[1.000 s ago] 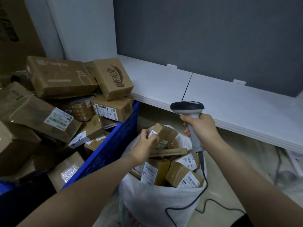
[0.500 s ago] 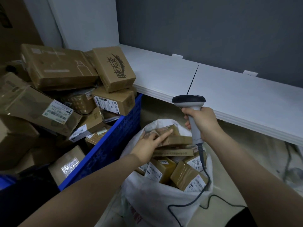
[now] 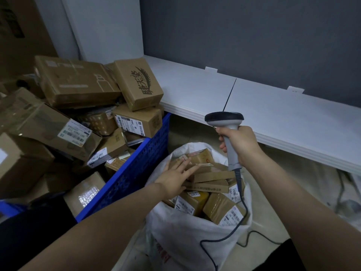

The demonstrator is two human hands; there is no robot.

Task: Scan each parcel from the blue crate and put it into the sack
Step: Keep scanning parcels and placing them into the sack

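The white sack (image 3: pixel 181 229) stands open below centre, filled with several brown labelled parcels. My left hand (image 3: pixel 175 178) lies flat with straight fingers on a small brown parcel (image 3: pixel 201 158) at the top of the sack. My right hand (image 3: pixel 242 145) grips the grey handle of a barcode scanner (image 3: pixel 224 119), held upright above the sack's right rim, its cable trailing down over the sack. The blue crate (image 3: pixel 134 171) stands to the left of the sack, heaped with cardboard parcels such as a labelled box (image 3: pixel 136 122) at its near corner.
A white shelf (image 3: pixel 273 112) runs along the grey wall behind the sack. Big cardboard boxes (image 3: pixel 76 83) pile high on the left. The scanner cable (image 3: pixel 254 235) loops on the pale floor at the right of the sack.
My left hand carried the small parcel down into the sack, let go of it and now rests flat on it. The scanner hand stayed about where it was.
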